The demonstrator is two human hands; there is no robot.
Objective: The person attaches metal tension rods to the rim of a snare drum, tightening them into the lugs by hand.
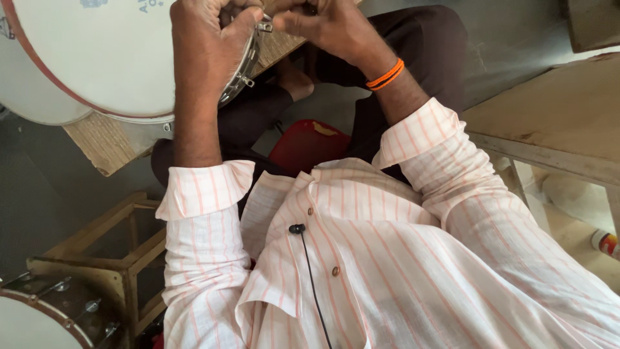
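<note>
Left fingers: your left hand (pixel 205 40) curls closed over the metal rim (pixel 243 64) of the drum (pixel 97 58).
Right fingers: your right hand (pixel 326 24) is pinched tight at a tension lug (pixel 264 26); what it grips is hidden.
Drum: rests tilted across your lap, over a woven mat (pixel 97 142).
Nearby: red stool (pixel 309 143) below, wooden counter (pixel 555 123) at right.

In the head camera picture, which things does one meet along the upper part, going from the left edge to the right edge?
White drum → left hand on the drum's metal rim → right hand → orange wrist band → wooden table.
</note>
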